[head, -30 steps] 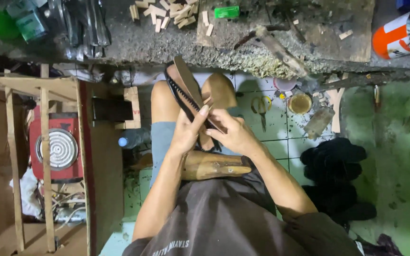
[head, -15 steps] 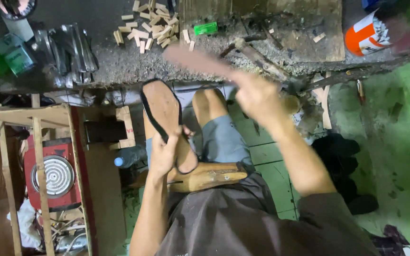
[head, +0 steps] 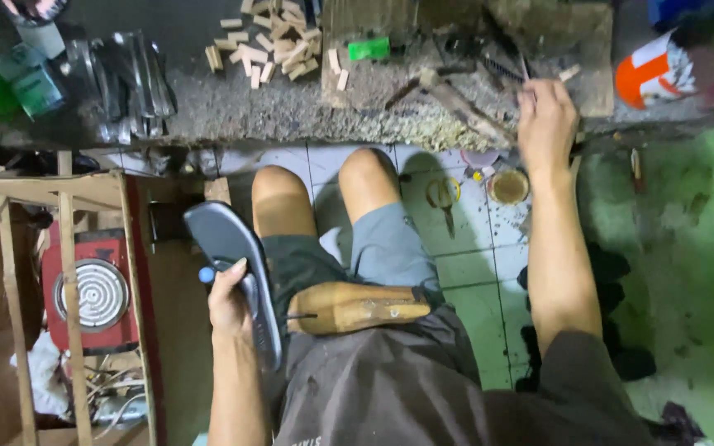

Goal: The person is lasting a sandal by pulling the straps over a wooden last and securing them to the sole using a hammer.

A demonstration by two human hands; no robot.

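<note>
Sole: a dark shoe sole (head: 233,277) stands out over the left thigh, its toe end pointing up toward the counter.
Left hand: the left hand (head: 229,301) is closed round the sole's lower half, thumb lying across the top face.
Right hand: the right hand (head: 545,124) is stretched far out to the counter edge, well apart from the sole, fingers curled down among dark tools; I cannot tell whether it has hold of anything.
Lap: a wooden shoe form (head: 357,306) lies across the lap, just beside the sole.
Counter: the rough grey counter (head: 233,107) carries small wood blocks (head: 266,45) and a green piece (head: 369,48).
Floor: pale tiles with scissors (head: 442,194) and a small round tin (head: 507,186).
Left side: a wooden frame (head: 68,248) over a red stove (head: 92,293).
</note>
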